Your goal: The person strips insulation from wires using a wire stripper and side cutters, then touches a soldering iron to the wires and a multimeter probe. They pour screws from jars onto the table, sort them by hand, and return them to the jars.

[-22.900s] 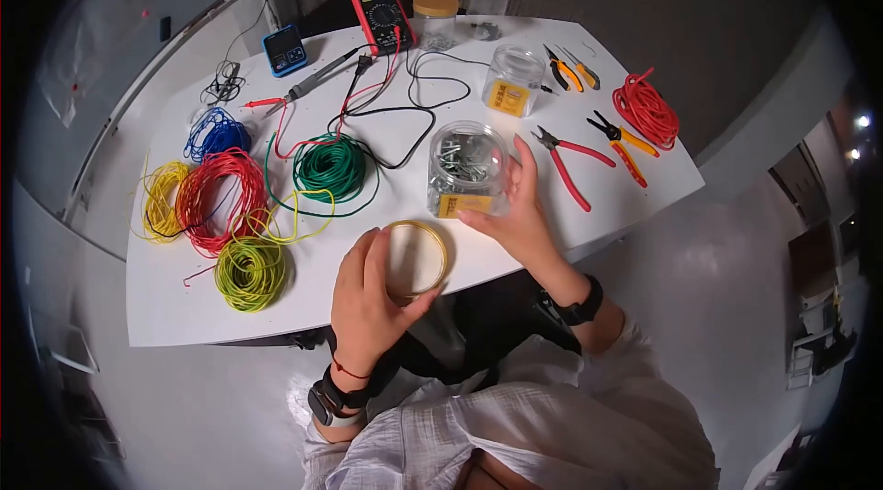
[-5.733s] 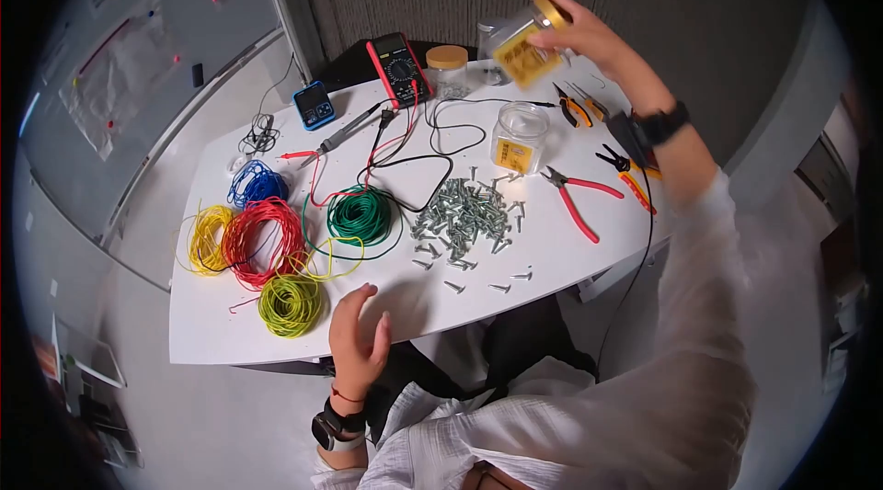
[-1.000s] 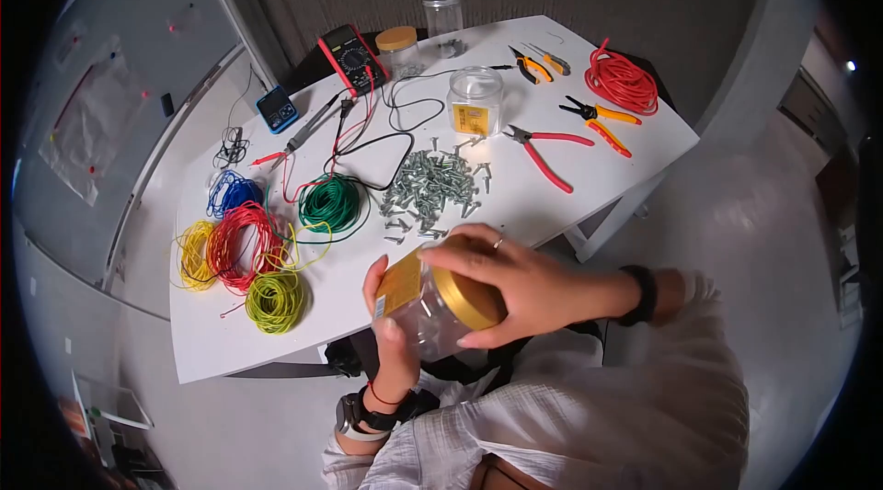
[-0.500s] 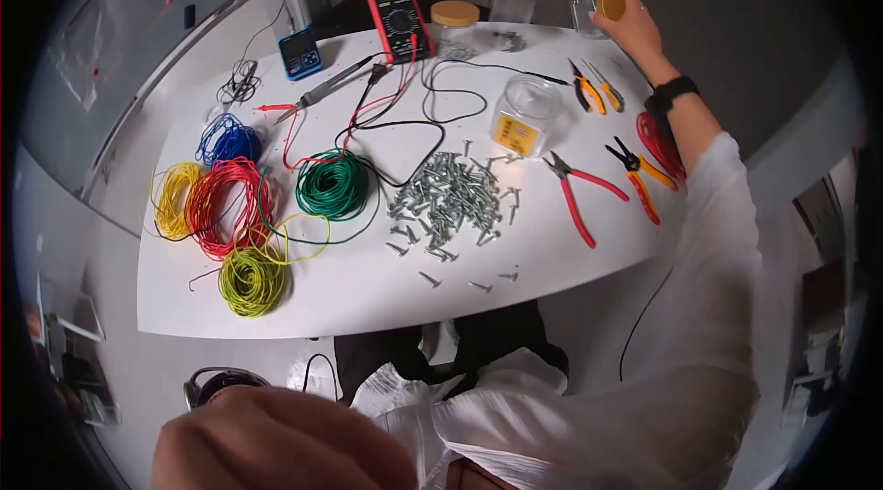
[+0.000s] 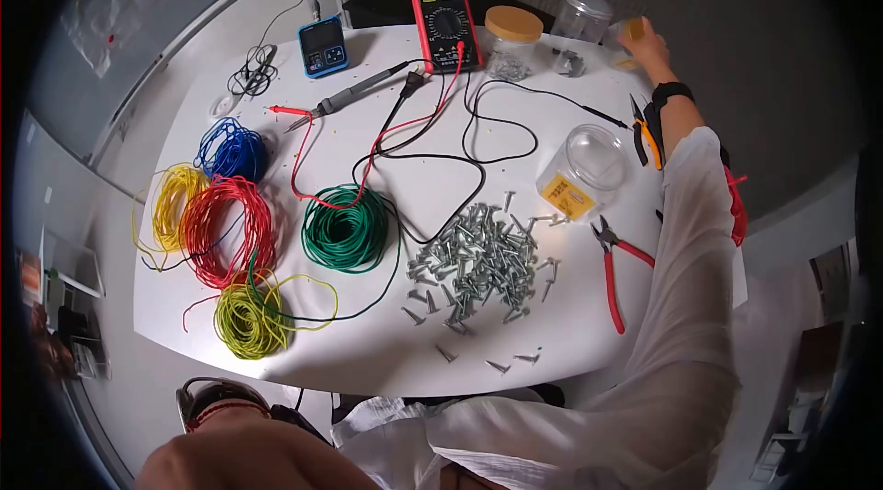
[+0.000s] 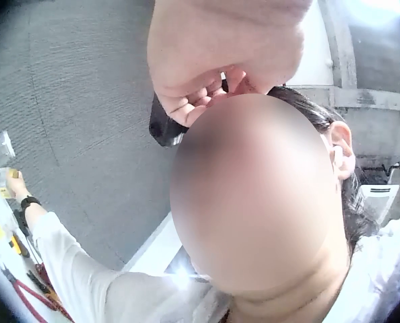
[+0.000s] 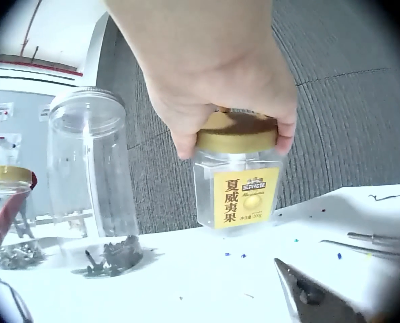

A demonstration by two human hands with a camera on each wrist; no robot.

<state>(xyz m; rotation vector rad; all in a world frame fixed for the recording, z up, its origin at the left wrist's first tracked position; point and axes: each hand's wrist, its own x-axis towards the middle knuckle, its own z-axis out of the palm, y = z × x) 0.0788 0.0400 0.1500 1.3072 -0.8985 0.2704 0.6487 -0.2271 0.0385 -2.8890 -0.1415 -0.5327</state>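
In the right wrist view my right hand (image 7: 213,74) grips the gold lid of a clear jar (image 7: 207,182) from above, fingers and thumb round the rim. The jar has a yellow label and stands upright, its base at the tabletop by the far edge. In the head view this hand (image 5: 649,51) is at the back right. My left hand (image 6: 227,47) is raised to the head, its curled fingers on a black boxy device (image 6: 163,126) that it partly hides. A pile of screws (image 5: 483,260) lies loose on the table, beside an open clear jar (image 5: 589,168).
Red-handled cutters (image 5: 612,283) lie right of the screws. Coils of green (image 5: 345,228), red (image 5: 225,228), blue and yellow wire fill the left. A multimeter (image 5: 446,23), a soldering iron (image 5: 354,90), cables, a gold-lidded jar (image 5: 512,39) and a tall jar (image 5: 584,17) stand or lie behind.
Earlier the screws were inside a jar; now they lie piled. A second ago both hands held the gold-lidded jar in front; my right hand carried it back right, my left rose to the head.
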